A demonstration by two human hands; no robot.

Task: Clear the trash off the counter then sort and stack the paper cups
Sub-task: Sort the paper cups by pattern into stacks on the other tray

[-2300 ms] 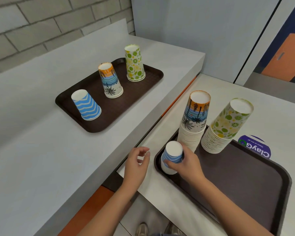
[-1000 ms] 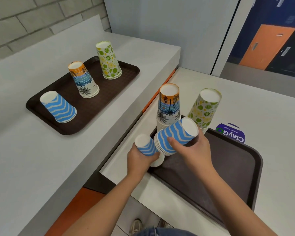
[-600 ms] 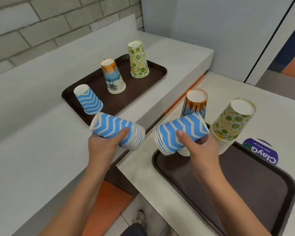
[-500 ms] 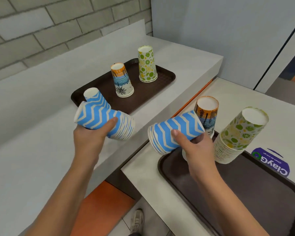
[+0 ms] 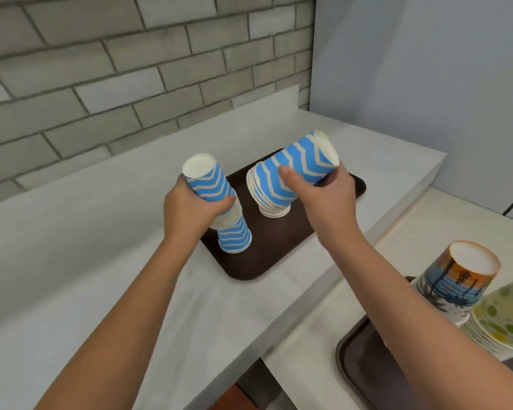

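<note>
Nearest, at the lower right, a dark tray (image 5: 365,362) sits on the lower counter (image 5: 308,350), carrying an upside-down stack of green-dotted cups (image 5: 504,324) and, just behind it, an upside-down stack of orange-and-blue palm cups (image 5: 456,279); the two stacks touch or nearly touch. Both bare forearms reach forward over the raised white counter (image 5: 101,261) to a second brown tray (image 5: 267,247). The left hand (image 5: 190,208) has its fingers wrapped tightly around a stack of blue zigzag cups (image 5: 209,182), bottoms up and tilted slightly left, its lower rims sitting over the top of a single inverted blue zigzag cup (image 5: 234,238) that stands on the tray's near end. The right hand (image 5: 323,193) grips a second blue zigzag stack (image 5: 290,173) with the thumb pressed across its side and the fingers curled behind; this stack leans steeply to the right, its rims low over the middle of the tray, and whether it touches the tray cannot be told. Behind it a sliver of another cup (image 5: 322,133) peeks out. A grey brick wall (image 5: 131,69) backs the counter.
</note>
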